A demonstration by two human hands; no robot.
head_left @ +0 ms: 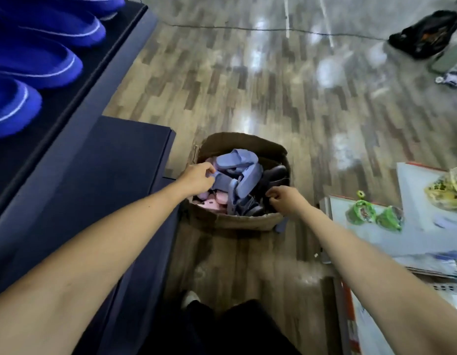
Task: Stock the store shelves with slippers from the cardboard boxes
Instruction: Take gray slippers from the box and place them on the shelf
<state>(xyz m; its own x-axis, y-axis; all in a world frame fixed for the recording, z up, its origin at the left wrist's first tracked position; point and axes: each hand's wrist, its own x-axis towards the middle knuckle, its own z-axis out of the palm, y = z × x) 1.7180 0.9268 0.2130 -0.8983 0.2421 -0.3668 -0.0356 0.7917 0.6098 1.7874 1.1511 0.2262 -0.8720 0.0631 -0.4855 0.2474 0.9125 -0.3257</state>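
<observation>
**Two hands down in the slipper box**

Both my arms reach down to the cardboard box (235, 222) on the wood-pattern floor (273, 85). Its left rim stands just beside the corner of the dark lower shelf (114, 170). My left hand (196, 177) is over that left rim, fingers clenched round the end of a periwinkle slipper (223, 179) on top of the heap. More periwinkle slippers (237, 161) lie tumbled across the middle, with pink slippers (214, 204) under them at the near left and dark slippers (273, 174) along the right wall. My right hand (286, 198) sits at the near right rim, fingers curled tight by the dark pair. I cannot tell whether they pinch a slipper, the rim or nothing.

Up to my left, royal-blue slippers (43, 62) line the upper shelf (112, 55), toes close to its front edge. Beyond the box the floor lies open as far as a black bag (424, 34). To my right, a flat white surface (411, 190) carrying green packets (360, 211) lies near the box, with a narrow lane of floor between.
</observation>
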